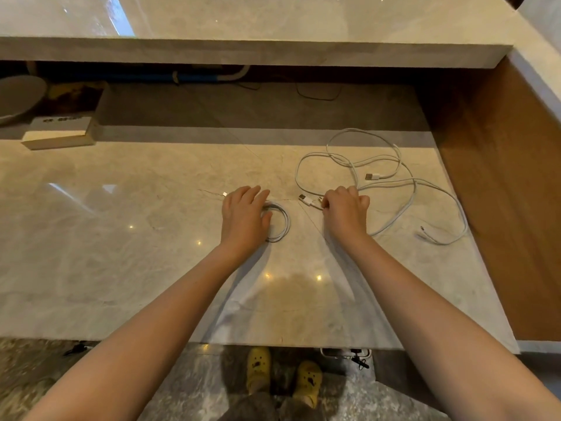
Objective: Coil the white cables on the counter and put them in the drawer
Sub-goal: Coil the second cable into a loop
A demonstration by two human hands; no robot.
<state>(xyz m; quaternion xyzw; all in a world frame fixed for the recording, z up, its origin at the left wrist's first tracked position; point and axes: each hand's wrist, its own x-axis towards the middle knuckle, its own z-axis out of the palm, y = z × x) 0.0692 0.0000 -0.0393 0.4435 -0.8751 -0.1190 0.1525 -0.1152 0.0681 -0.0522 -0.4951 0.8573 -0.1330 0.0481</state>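
Your yellow slippers (258, 367) showed on the floor below the bench (121, 238) edge, and both bare forearms reached out over the stone top. Your left hand (243, 214) lay flat, fingers (256, 194) spread, pressing down on a small coil (280, 223) of white cable. Your right hand (344, 206) was curled shut, fingers pinched on an end of the loose cables (409, 189), which sprawled in open loops to the right with two plugs lying free. So one cable looked coiled and the rest were not yet. The next move, I'd judge, called for lifting that pinched end and winding the slack into loops without snagging the crossing strands. No drawer was in view.
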